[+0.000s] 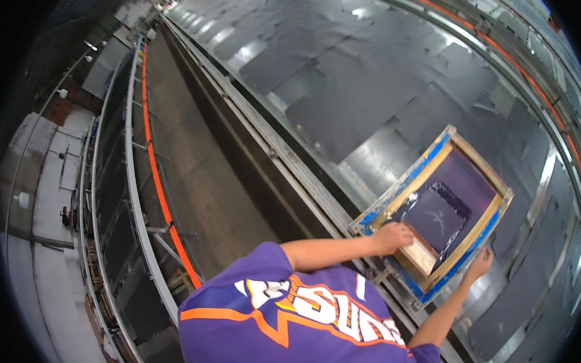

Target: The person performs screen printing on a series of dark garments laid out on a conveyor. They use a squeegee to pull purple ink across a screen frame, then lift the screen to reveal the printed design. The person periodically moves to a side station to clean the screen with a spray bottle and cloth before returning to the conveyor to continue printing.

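Note:
My left hand [391,238] is closed around the wooden handle of a squeegee [422,259], which lies at the near left end inside a screen-printing frame [425,155]. The frame is wooden with blue along its sides, and it sits tilted across the table's near edge. On its dark mesh, wet dark ink [461,203] surrounds a pale, spiky design [435,218]. Just outside the frame's right side is my right hand [481,264], fingers drawn together. Whatever those fingers pinch, if anything, is too small to make out.
Dark flat fabric pieces [358,107] cover much of the long shiny table [374,161]. A metal rail [270,150] runs along its left edge. Beyond a walkway [188,147] at left, another long table has an orange strip [156,168]. A second orange strip [526,74] curves along the far right.

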A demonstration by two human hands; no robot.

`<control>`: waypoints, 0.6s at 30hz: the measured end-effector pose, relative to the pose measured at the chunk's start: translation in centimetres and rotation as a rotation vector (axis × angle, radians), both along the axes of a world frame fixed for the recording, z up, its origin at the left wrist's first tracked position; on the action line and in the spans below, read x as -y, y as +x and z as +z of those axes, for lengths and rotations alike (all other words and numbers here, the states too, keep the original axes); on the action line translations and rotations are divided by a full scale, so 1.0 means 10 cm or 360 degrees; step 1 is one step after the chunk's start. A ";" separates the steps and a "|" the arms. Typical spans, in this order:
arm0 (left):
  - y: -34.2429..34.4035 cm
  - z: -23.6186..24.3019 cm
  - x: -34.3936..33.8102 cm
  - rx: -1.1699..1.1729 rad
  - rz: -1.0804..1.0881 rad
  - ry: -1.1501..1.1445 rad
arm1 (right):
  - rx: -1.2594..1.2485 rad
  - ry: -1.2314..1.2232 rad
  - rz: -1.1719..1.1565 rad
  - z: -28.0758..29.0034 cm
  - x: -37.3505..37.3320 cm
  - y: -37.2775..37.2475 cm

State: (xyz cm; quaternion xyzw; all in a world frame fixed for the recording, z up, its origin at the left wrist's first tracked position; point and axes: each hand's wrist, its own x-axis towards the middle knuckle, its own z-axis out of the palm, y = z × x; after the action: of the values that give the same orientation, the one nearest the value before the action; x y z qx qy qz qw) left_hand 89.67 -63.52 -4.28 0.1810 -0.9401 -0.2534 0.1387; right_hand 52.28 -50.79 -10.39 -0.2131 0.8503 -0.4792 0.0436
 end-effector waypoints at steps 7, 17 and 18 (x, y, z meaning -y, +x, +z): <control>1.06 0.29 0.94 0.0081 0.0087 -0.0044 | -0.0201 0.0025 0.0081 0.39 1.17 1.13; 3.11 0.41 3.15 0.0243 0.0122 -0.0024 | 0.0132 -0.0280 0.0048 0.18 3.30 3.50; 3.20 0.42 3.28 0.0242 0.0123 -0.0028 | 0.0106 -0.0262 0.0055 0.21 3.41 3.61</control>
State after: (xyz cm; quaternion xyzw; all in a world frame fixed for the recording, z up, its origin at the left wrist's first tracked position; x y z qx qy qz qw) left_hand 121.64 -96.33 -0.11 0.2347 -0.9424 -0.2251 0.0782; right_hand 88.35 -84.88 -8.26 -0.2147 0.8024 -0.5534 0.0624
